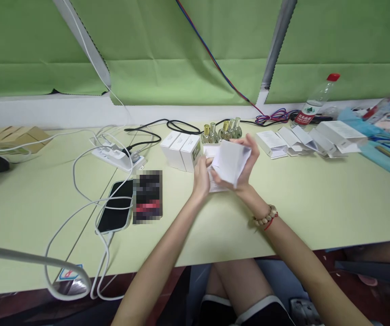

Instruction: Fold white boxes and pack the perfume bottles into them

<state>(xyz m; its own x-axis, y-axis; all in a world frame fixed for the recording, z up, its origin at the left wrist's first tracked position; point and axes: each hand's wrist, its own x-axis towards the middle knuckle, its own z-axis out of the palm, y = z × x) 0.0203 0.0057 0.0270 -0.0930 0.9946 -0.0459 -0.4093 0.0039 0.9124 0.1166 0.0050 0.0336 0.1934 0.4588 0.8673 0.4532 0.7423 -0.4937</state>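
Both my hands hold a small white cardboard box (230,162) just above the pale green table (300,199), at the centre. My right hand (249,156) wraps around its right side and top, fingers curled. My left hand (202,174) grips its left lower edge. Right behind the hands stand several small glass perfume bottles (221,131) with gold and silver caps. To their left sit three closed white boxes (181,151) side by side.
Flat unfolded white boxes (303,140) lie at the back right, near a plastic water bottle (315,103). A white power strip (116,156) with cables, a phone (116,206) and a dark blurred object (147,197) lie to the left. Brown cartons (15,136) sit far left.
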